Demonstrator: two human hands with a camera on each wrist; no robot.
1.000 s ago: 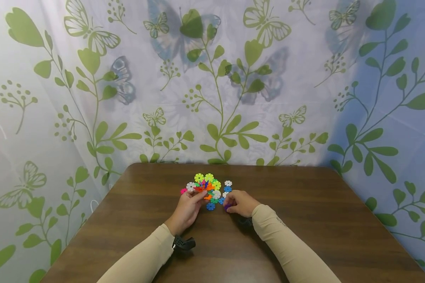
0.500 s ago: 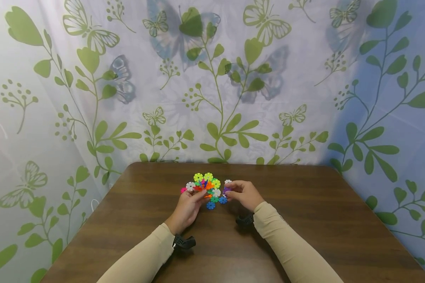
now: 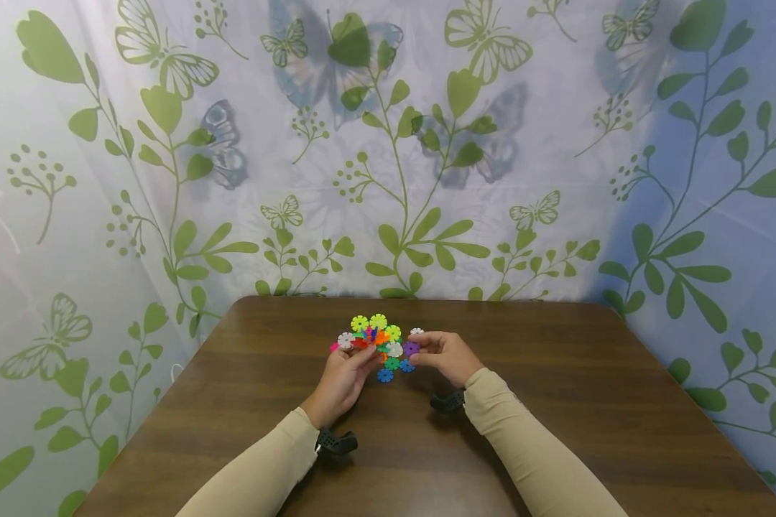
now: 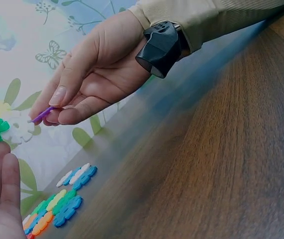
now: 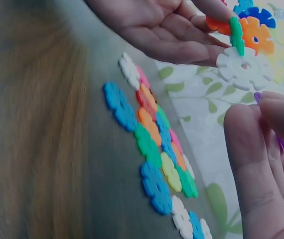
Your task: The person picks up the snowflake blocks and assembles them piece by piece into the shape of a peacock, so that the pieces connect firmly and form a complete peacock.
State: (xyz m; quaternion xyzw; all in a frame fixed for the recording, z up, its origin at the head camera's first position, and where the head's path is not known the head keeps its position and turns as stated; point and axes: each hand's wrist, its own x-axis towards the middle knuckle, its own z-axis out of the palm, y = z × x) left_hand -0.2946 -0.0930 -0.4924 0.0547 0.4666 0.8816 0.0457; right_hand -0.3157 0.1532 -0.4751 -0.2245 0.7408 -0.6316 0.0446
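Right hand of mine (image 3: 451,357) pinches a purple, notched plastic disc (image 3: 411,348) narrowly between thumb and fingertips. A second ago that disc was low at the near right edge of the pile; now I have it raised and turned with its face towards the head view, just to the right of a white, notched plastic disc (image 5: 242,72). Its edge is close to the white one's rim, though I cannot tell whether the two are slotted together. That white disc belongs to a many-coloured cluster of interlocked plastic discs (image 5: 255,37), with orange, blue and yellow among them and a green disc (image 5: 236,36) standing edge-on against the white. My left hand (image 3: 344,379) holds the cluster between thumb and fingers in nearly the same spot as a second ago, but the yellow discs (image 3: 378,322) on its far side have shifted slightly left and up. Below, more flower-shaped plastic discs (image 5: 156,188) in blue, green, orange, white and pink lie close together on a brown wood-grained table (image 3: 524,431). Beige sleeves (image 3: 537,449) cover my forearms, and a cloth printed with green leaves and butterflies (image 3: 556,108) hangs behind
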